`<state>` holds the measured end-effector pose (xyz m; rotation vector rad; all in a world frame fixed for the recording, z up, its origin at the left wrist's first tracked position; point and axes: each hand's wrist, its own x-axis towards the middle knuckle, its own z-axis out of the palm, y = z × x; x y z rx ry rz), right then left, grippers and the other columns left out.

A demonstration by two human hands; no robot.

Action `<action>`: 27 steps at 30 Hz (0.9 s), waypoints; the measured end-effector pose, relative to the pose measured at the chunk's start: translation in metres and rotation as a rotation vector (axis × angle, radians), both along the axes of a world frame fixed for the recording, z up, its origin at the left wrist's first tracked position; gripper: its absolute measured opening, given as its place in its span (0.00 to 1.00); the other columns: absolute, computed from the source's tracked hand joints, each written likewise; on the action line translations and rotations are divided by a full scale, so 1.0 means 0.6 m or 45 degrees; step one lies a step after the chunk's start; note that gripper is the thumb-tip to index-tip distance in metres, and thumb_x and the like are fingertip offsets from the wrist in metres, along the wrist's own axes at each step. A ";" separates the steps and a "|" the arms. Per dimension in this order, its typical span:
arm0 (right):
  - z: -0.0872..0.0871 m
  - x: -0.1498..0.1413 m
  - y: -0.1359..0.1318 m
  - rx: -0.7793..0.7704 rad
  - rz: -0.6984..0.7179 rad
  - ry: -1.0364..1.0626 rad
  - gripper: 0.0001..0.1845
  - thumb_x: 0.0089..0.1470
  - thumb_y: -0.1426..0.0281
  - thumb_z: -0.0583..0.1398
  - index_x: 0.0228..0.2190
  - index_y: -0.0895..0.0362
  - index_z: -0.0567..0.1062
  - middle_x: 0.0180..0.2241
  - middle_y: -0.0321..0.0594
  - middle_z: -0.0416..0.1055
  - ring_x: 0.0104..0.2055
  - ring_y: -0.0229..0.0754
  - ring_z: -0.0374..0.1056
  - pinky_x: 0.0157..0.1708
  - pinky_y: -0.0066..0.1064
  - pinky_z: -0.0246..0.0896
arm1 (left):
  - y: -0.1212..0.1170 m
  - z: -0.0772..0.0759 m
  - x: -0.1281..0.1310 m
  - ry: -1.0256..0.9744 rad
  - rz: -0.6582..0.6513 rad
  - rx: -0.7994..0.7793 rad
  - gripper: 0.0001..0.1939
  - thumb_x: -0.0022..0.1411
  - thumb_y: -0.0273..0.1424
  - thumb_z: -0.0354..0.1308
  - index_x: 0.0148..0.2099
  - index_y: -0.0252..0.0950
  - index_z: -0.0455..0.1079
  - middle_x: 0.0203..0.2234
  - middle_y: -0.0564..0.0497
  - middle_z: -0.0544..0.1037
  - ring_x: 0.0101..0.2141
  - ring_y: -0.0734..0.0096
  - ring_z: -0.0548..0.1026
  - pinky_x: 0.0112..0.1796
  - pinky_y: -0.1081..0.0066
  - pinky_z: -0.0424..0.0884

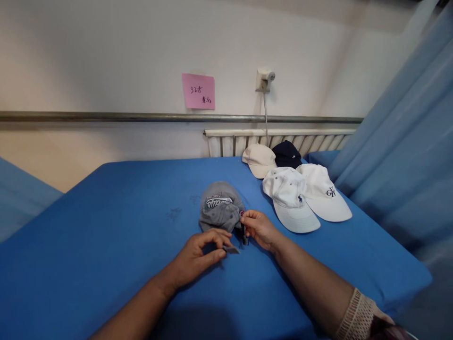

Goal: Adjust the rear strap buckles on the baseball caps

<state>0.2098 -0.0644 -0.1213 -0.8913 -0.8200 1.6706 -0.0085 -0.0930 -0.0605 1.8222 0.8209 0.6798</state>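
Note:
A grey baseball cap (pixel 219 208) with white lettering lies on the blue-covered bed (pixel 123 222), its back towards me. Between the thumb and fingers of my left hand (pixel 205 250) is the loose end of a grey strap (pixel 231 250) at the cap's near side. My right hand (pixel 258 229) pinches the cap's near right edge, where a dark strap piece with a small buckle (pixel 245 238) hangs down. The two strap ends are apart. My left fingers partly cover the cap's rear opening.
To the right lie a cream cap (pixel 260 160), a navy cap (pixel 287 153), a white cap with a small dark logo (pixel 288 193) and a white lettered cap (pixel 323 191). Behind stand a bed rail (pixel 240 133) and wall socket (pixel 262 80). A blue curtain (pixel 403 127) hangs right.

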 end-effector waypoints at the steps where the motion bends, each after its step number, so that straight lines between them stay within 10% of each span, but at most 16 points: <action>1: -0.001 -0.001 0.000 0.000 0.001 -0.005 0.17 0.38 0.63 0.72 0.22 0.58 0.71 0.19 0.29 0.67 0.17 0.30 0.58 0.17 0.23 0.55 | -0.002 -0.004 0.005 0.030 0.003 -0.002 0.07 0.61 0.36 0.59 0.34 0.38 0.70 0.36 0.47 0.81 0.45 0.59 0.76 0.47 0.62 0.70; 12: -0.007 -0.008 0.000 -0.058 -0.047 0.070 0.19 0.36 0.62 0.74 0.22 0.58 0.71 0.20 0.31 0.68 0.22 0.33 0.64 0.22 0.24 0.62 | 0.015 -0.070 0.048 0.073 0.183 -0.130 0.07 0.62 0.34 0.56 0.40 0.36 0.68 0.28 0.52 0.76 0.28 0.71 0.73 0.32 0.71 0.69; 27: -0.019 -0.033 -0.009 0.254 -0.336 -0.252 0.17 0.40 0.60 0.71 0.28 0.54 0.72 0.21 0.29 0.68 0.21 0.33 0.61 0.21 0.25 0.59 | 0.028 -0.067 0.045 -0.033 0.360 -0.268 0.13 0.55 0.39 0.61 0.28 0.36 0.65 0.20 0.58 0.66 0.22 0.76 0.63 0.25 0.75 0.61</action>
